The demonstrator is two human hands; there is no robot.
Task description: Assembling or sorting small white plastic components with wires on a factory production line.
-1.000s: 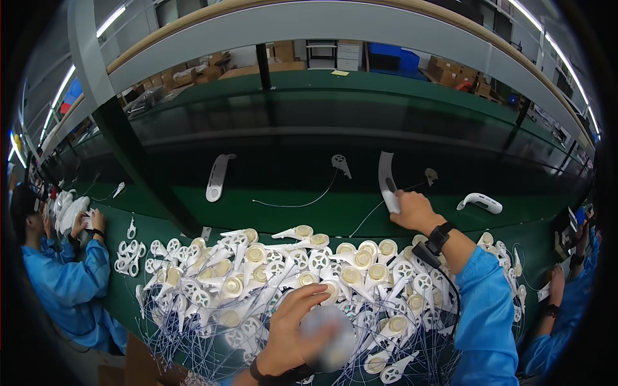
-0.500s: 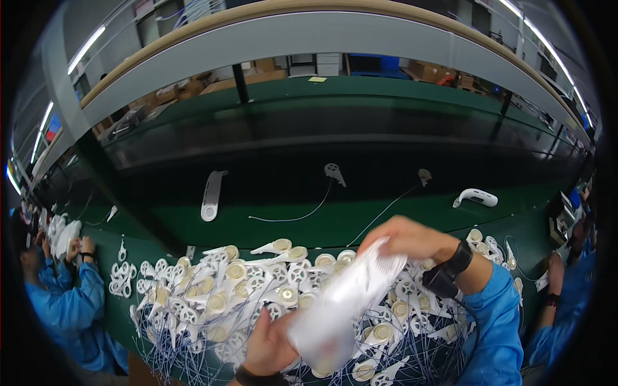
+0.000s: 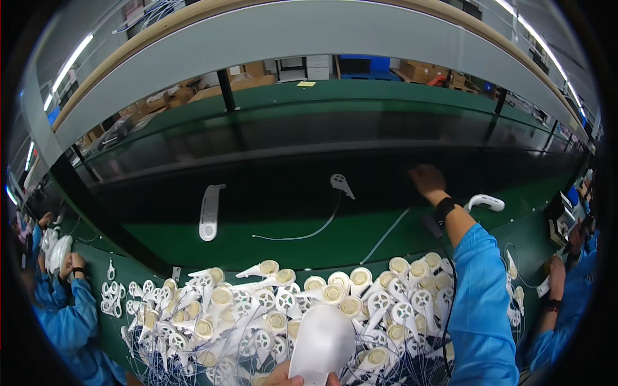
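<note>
At the bottom edge my left hand (image 3: 284, 376) grips a smooth white plastic shell (image 3: 327, 338), its broad rounded end pointing up. Only fingers and part of the thumb of this hand show. My right hand (image 3: 428, 181) is stretched far out over the dark belt, blurred by motion, so its fingers are unclear. It covers the spot from which a pale flexible tube (image 3: 385, 237) runs toward me; whatever is at the tube's end is hidden. To its right lies a curved white housing (image 3: 486, 202). A spoked white part with a cable (image 3: 340, 184) lies to its left.
A heap of white parts (image 3: 273, 321) with cream discs and tangled wires spreads across the near bench. One long white housing (image 3: 209, 212) lies on the left of the belt. A dark post (image 3: 109, 212) and an overhead shelf (image 3: 309, 42) frame the space. Co-workers' hands (image 3: 76, 264) work at both sides.
My right hand has let go of the white shell and moved out over the belt to the tubed part. My left hand has lowered with the shell, whose broad end now points up.
</note>
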